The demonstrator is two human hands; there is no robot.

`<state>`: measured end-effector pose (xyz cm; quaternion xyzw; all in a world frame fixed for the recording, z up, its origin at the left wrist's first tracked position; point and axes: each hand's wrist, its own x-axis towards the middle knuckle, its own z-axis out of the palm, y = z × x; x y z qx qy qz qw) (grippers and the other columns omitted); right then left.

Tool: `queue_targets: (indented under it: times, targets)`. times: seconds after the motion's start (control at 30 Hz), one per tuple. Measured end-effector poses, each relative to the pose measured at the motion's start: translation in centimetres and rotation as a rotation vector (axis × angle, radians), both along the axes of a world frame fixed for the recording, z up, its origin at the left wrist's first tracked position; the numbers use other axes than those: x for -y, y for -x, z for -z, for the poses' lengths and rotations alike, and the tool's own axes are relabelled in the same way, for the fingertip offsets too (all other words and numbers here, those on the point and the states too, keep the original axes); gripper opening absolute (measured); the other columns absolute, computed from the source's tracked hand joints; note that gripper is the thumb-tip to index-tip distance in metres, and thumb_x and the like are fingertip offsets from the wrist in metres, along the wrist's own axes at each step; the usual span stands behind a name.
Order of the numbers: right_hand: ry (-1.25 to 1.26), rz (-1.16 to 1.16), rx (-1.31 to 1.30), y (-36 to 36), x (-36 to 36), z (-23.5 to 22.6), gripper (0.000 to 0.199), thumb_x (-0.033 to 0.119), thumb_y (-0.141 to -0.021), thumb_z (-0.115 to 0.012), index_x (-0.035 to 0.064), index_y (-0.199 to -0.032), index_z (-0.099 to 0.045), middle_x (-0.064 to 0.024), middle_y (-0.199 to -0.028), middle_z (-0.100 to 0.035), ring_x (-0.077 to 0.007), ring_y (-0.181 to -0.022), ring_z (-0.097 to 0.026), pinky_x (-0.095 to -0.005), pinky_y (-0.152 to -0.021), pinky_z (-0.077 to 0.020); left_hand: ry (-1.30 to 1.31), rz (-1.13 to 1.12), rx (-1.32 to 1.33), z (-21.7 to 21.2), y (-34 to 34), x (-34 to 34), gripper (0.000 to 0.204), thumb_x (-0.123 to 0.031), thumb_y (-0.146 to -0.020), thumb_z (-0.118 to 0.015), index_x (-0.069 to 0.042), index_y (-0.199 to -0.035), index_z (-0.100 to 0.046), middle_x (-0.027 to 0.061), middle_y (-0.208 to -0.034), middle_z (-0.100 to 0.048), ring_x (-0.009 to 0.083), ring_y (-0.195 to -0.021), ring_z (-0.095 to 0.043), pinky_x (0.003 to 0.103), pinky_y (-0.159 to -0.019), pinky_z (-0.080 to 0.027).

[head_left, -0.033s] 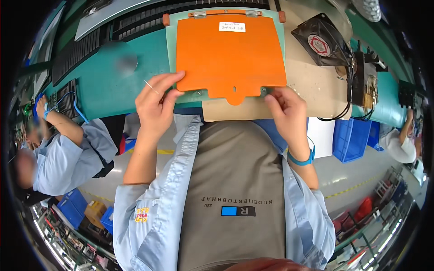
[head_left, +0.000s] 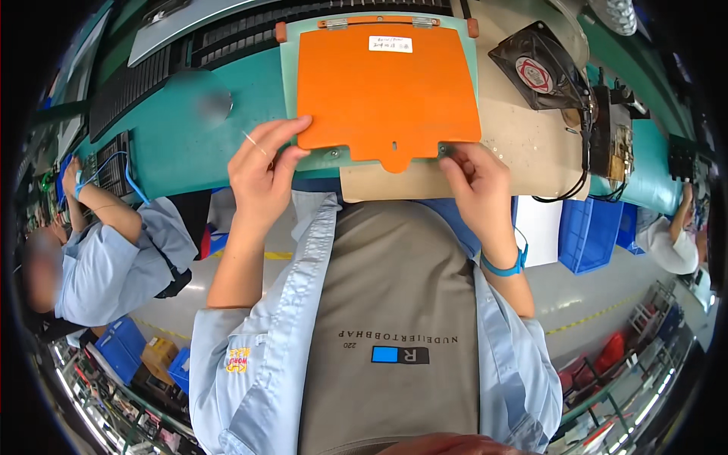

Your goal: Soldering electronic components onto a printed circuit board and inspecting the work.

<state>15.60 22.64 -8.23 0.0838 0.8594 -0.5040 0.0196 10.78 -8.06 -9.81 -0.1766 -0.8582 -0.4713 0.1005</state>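
Note:
An orange hinged cover (head_left: 388, 91) lies over a pale green base board (head_left: 290, 83), forming a flat fixture in front of me. Two metal hinges (head_left: 334, 23) join them along the far edge, and a white label (head_left: 390, 45) sits near the top. My left hand (head_left: 260, 174) grips the near left corner, index finger on the cover and thumb below. At the near right corner, my right hand (head_left: 485, 186) is closed with thumb and fingers at the edge; its fingertips are partly hidden. A rounded tab (head_left: 394, 161) sticks out between the hands.
A black fan (head_left: 535, 68) with cables stands right of the fixture, beside a dark metal device (head_left: 610, 136). Black slotted trays (head_left: 133, 91) line the far left. Blue bins (head_left: 590, 235) stand below at right. Another person (head_left: 114, 243) works at left, one more at far right.
The cover's near edge and tab sit slightly higher in the picture. My right hand has shifted slightly left and up; my left hand stays almost in place.

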Motion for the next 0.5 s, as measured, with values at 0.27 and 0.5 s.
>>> queue_targets:
  times: [0.27,0.5]
  targets:
    - [-0.376,-0.178,-0.459,-0.6,1.2,2.3,0.022,-0.005,-0.086,-0.075,0.0024,-0.107,-0.077,-0.0086,-0.095,-0.070,-0.0240,-0.078,-0.064,-0.0318,-0.071,-0.0522,0.140,-0.043,-0.136,0.3,-1.2,1.2,0.040,-0.004,-0.087,-0.075,-0.015,-0.125,-0.075,0.0053,-0.115,-0.072,0.0216,-0.084,-0.066,0.031,-0.072,-0.054]
    - [-0.167,-0.104,-0.471,-1.7,1.4,1.8,0.027,-0.007,-0.088,-0.072,0.0018,-0.114,-0.071,-0.0083,-0.094,-0.066,-0.0207,-0.075,-0.058,-0.0304,-0.068,-0.0508,0.174,-0.076,-0.252,3.3,-0.6,0.7,0.032,-0.011,-0.087,-0.076,-0.019,-0.118,-0.076,-0.0027,-0.110,-0.064,0.0161,-0.073,-0.066,0.028,-0.061,-0.051]
